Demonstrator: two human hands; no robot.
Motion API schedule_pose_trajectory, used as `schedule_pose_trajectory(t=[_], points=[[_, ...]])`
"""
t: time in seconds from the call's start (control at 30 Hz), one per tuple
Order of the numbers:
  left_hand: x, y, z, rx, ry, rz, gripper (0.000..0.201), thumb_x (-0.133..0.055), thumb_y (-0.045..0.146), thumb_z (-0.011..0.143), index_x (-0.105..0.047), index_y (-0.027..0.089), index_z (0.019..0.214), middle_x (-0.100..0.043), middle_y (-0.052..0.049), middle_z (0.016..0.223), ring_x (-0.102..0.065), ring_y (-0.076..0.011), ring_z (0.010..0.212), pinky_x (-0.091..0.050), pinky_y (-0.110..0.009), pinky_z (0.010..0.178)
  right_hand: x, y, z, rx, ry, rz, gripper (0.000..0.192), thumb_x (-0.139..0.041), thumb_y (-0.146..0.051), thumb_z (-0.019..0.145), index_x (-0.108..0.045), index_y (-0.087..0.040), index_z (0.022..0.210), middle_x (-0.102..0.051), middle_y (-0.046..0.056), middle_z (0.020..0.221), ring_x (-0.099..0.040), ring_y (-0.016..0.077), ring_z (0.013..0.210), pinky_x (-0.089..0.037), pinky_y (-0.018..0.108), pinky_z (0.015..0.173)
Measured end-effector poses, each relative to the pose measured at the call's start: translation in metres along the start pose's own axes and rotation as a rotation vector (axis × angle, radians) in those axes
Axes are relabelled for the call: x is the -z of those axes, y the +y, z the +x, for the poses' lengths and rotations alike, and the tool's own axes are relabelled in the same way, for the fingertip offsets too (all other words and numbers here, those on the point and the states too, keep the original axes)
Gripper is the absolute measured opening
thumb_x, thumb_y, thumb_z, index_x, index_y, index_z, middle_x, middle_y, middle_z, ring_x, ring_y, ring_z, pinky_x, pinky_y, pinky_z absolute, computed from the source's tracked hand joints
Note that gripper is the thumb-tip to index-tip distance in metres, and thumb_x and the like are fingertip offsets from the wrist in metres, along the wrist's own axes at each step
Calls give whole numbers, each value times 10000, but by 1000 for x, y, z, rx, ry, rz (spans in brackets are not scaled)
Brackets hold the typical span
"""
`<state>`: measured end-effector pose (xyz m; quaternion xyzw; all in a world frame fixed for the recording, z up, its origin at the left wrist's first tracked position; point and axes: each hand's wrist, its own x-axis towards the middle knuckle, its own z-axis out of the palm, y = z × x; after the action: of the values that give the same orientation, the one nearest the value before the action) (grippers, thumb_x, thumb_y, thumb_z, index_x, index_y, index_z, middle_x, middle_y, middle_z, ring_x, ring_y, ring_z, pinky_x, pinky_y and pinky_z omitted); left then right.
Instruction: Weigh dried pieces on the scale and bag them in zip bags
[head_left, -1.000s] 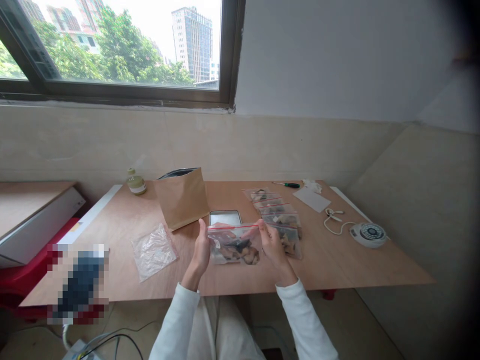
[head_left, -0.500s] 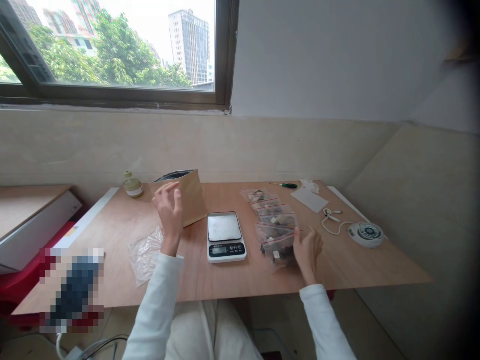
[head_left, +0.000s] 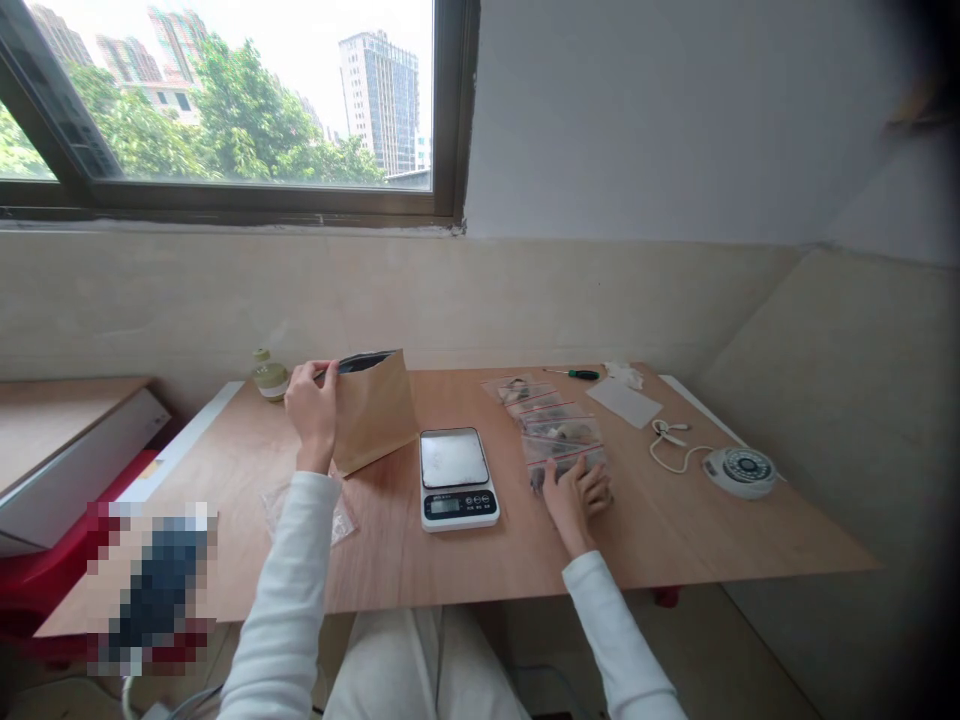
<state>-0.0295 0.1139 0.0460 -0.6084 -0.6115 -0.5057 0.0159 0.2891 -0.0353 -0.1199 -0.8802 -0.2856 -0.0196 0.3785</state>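
My left hand [head_left: 311,412] grips the top left edge of an open brown paper bag [head_left: 375,408] that stands on the wooden table [head_left: 675,530]. My right hand [head_left: 576,495] lies flat, fingers apart, on the nearest filled clear zip bag [head_left: 568,465]. That bag is the front one in a row of several filled zip bags [head_left: 551,418] with red seals. A small digital scale [head_left: 455,478] sits between the two hands with nothing on its plate.
A stack of flat clear bags [head_left: 341,520] lies partly under my left sleeve. A small jar [head_left: 270,376] stands behind the paper bag. A green screwdriver [head_left: 576,374], a white card [head_left: 624,401] and a round white device with a cord [head_left: 741,470] are at the right.
Both hands held one filled zip bag above the scale. My right hand has laid it at the front of the row and rests on it; my left hand has moved to the paper bag's edge.
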Motion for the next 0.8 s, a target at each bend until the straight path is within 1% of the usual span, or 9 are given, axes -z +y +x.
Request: schedule_pose_trajectory(t=[0.07,0.13,0.2,0.27,0.33,0.43,0.53,0.67,0.8], points=[[7,0,-14,-20,30,-64,350,-477,477,865,-639,176,942,-677,-83,923,-627,-214,847,-458,-329,790,14,-23,-5,154,8,69,590,-379,-404,905,-369,-37,1366,-248,296,1461,-233,396,1370,-252,637,1017],[17,2,-29,-57,-14,-129,348,-519,493,843,-642,187,955,-685,-63,909,-633,-191,813,-468,-301,760,33,-53,-20,409,-8,247,497,-392,-368,915,-432,-65,1307,-274,257,1460,-251,347,1378,-277,567,1058],[29,4,-44,-71,-81,-144,322,-540,493,834,-661,212,934,-698,-43,923,-640,-177,808,-473,-284,753,54,-89,-41,675,-127,459,386,-357,-296,947,-452,-146,1290,-391,175,1410,-335,246,1351,-321,468,1083],[42,6,-61,-46,-180,-138,301,-555,494,824,-682,236,915,-714,-21,915,-652,-167,772,-480,-267,713,70,-124,-63,938,-321,566,363,-335,-225,959,-446,-201,1304,-477,112,1357,-400,178,1309,-358,390,1084],[52,7,-76,-11,-273,-150,292,-574,494,809,-703,252,908,-728,-7,876,-662,-162,724,-486,-254,662,76,-151,-82,1175,-440,563,402,-319,-174,957,-411,-178,1349,-474,100,1378,-378,158,1326,-352,348,1100],[60,7,-93,57,-300,-185,287,-601,495,786,-728,259,888,-733,5,784,-666,-159,663,-488,-245,618,69,-167,-103,1390,-476,361,446,-321,-108,935,-390,-79,1375,-479,155,1381,-383,204,1326,-341,368,1107],[60,7,-102,102,-220,-225,266,-612,472,787,-734,258,890,-738,7,791,-657,-150,637,-489,-240,613,61,-163,-112,1397,-585,113,430,-361,-49,889,-474,-62,1303,-630,176,1167,-577,236,1107,-453,377,973],[53,7,-119,83,-186,-259,213,-601,415,820,-723,265,909,-738,14,855,-652,-138,655,-488,-233,618,57,-163,-103,1213,-824,-41,365,-399,-41,863,-572,-121,1174,-703,128,906,-672,230,789,-516,329,707],[49,12,-144,-18,-229,-278,185,-581,367,851,-717,270,931,-730,12,887,-658,-140,718,-496,-233,655,35,-188,-90,1168,-912,53,189,-536,-155,884,-627,-111,1044,-683,103,963,-659,210,829,-527,344,744]])
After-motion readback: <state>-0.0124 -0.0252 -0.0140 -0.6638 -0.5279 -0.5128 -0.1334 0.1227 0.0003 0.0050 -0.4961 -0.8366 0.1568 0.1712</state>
